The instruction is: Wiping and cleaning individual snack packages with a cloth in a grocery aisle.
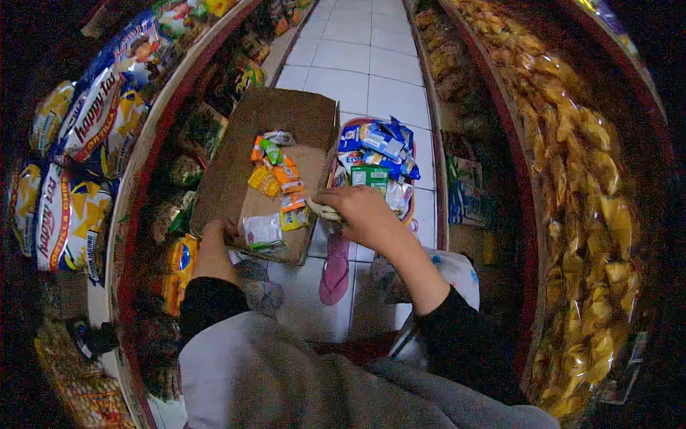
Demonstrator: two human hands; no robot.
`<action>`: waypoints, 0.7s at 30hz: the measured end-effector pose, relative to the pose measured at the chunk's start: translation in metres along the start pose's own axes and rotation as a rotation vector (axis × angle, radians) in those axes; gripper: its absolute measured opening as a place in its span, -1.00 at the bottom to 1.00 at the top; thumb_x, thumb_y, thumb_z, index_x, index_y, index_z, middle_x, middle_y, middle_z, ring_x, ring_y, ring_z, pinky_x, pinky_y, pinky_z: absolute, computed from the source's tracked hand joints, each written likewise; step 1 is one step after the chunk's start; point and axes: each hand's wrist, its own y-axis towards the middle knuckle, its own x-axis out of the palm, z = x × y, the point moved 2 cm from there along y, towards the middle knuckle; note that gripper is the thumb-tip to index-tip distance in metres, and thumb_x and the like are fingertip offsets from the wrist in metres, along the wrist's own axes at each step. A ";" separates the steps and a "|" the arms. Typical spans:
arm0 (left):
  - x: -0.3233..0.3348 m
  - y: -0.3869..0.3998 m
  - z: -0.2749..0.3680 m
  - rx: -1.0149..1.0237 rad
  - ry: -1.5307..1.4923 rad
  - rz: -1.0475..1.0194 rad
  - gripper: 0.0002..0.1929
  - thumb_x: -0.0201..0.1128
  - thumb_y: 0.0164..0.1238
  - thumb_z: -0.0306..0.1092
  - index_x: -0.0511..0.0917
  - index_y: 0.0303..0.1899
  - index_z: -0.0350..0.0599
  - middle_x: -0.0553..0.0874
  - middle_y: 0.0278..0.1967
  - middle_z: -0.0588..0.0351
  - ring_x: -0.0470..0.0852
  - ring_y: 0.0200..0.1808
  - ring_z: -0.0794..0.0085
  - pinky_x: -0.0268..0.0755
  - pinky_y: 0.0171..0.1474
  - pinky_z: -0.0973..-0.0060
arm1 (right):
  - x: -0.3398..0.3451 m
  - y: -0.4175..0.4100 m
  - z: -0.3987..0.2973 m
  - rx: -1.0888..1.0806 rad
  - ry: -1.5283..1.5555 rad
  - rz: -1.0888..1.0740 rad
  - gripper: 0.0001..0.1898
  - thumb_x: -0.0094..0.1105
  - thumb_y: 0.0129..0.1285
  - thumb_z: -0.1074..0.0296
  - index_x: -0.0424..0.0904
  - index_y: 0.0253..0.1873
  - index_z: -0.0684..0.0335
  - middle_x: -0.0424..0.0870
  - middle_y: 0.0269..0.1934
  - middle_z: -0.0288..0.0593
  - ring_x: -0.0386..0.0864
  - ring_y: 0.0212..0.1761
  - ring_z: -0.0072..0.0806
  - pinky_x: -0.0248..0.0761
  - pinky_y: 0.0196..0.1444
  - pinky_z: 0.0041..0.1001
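An open cardboard box (278,110) stands on the tiled floor in front of me, with orange, green and yellow packets (286,174) and a silvery-white packet (262,229) in it. My left hand (222,229) is at the box's near left edge; its fingers are mostly hidden. To the right of the box, a reddish basket (411,206) is heaped with blue packets (383,142) and a green packet (370,178). My right hand (356,212) is over the box's right edge beside the basket, its fingers closed on a pale packet (326,211) that is partly covered.
Shelves with bagged snacks (96,112) curve along the left, and many clear bags of yellowish snacks (584,214) fill the right shelf. Lower shelves hold more packets (181,268). A pink flip-flop (335,273) lies on the white tiles (340,59).
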 end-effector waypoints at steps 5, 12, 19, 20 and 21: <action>0.015 0.011 0.009 0.031 0.073 -0.042 -0.54 0.07 0.12 -0.08 0.42 0.02 -0.15 0.54 -0.11 -0.15 0.53 -0.08 0.18 0.35 -0.02 0.27 | 0.022 0.027 -0.008 -0.086 -0.081 -0.028 -0.47 0.11 -0.25 0.61 0.46 -0.01 0.16 0.54 -0.11 -0.15 0.51 -0.10 -0.23 0.37 -0.09 -0.31; 0.079 -0.008 0.070 0.087 0.133 -0.121 -0.50 0.06 0.13 -0.02 0.39 0.04 -0.15 0.51 -0.06 -0.11 0.50 -0.04 0.20 0.34 0.01 0.27 | 0.041 0.050 -0.010 -0.105 -0.175 -0.118 -0.50 0.07 -0.17 0.56 0.45 0.01 0.12 0.52 -0.07 -0.18 0.49 -0.05 -0.32 0.31 -0.07 -0.34; 0.098 -0.009 0.102 0.204 0.247 -0.136 -0.46 0.06 0.14 0.04 0.37 0.06 -0.14 0.49 -0.01 -0.06 0.47 -0.01 0.23 0.32 0.04 0.28 | 0.057 0.058 -0.014 -0.113 -0.182 -0.208 -0.53 0.04 -0.11 0.52 0.44 0.02 0.11 0.49 -0.03 -0.18 0.47 -0.02 -0.32 0.29 -0.01 -0.34; 0.101 -0.010 0.103 0.224 0.272 -0.137 -0.45 0.06 0.14 0.05 0.37 0.07 -0.14 0.49 -0.01 -0.05 0.46 0.00 0.23 0.31 0.04 0.28 | 0.056 0.059 -0.014 -0.110 -0.140 -0.127 -0.54 0.06 -0.11 0.49 0.44 0.02 0.11 0.48 -0.02 -0.18 0.45 0.01 -0.34 0.29 -0.01 -0.34; 0.100 -0.013 0.103 0.243 0.297 -0.132 -0.44 0.06 0.14 0.06 0.36 0.07 -0.14 0.48 0.00 -0.04 0.46 0.00 0.23 0.31 0.04 0.28 | 0.052 0.062 -0.016 -0.106 -0.143 -0.120 -0.54 0.06 -0.11 0.49 0.44 0.02 0.11 0.48 -0.02 -0.18 0.45 0.01 -0.34 0.29 -0.01 -0.34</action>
